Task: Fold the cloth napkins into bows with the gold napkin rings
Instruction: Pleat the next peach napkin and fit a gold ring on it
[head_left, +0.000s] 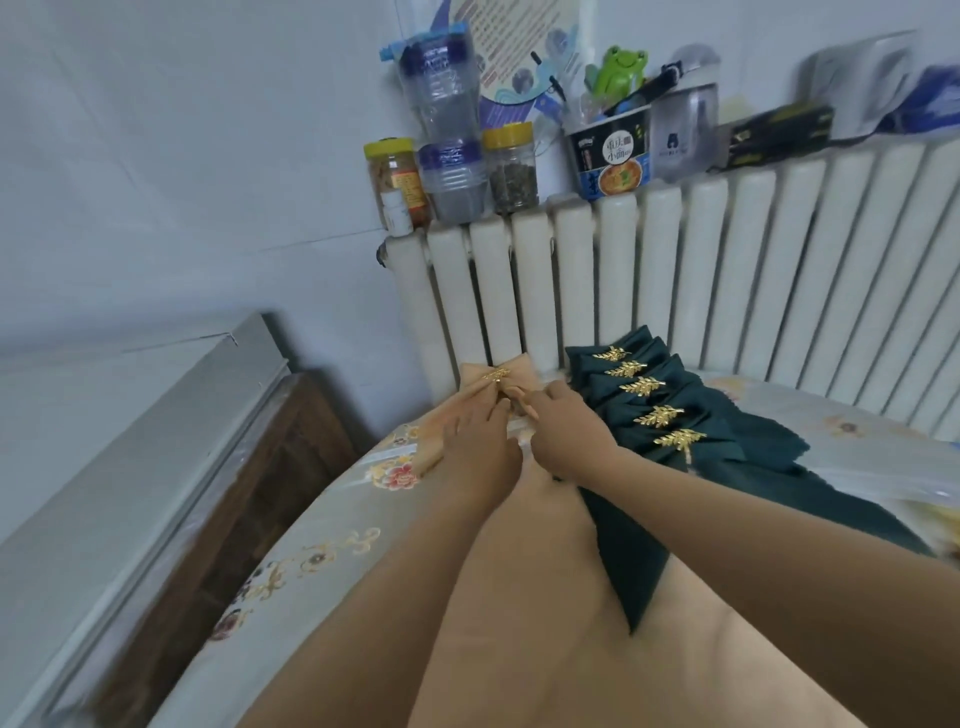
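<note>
A tan napkin bow (511, 370) with a gold leaf ring (497, 375) lies at the far end of the bed, against the radiator. My left hand (480, 441) and my right hand (558, 431) both reach to it, fingertips pinching the tan cloth just below the ring. To the right, several dark green napkin bows (644, 410) with gold leaf rings (641, 387) lie in an overlapping row. More flat tan cloth (545, 597) lies under my forearms, with a green napkin tail (631, 561) on it.
A white radiator (675, 270) runs behind the bed; its top carries jars (509, 169), plastic bottles (441, 104), a noodle cup (610, 156) and a green frog toy (621, 67). A wooden cabinet (218, 493) stands left of the embroidered bedspread (332, 519).
</note>
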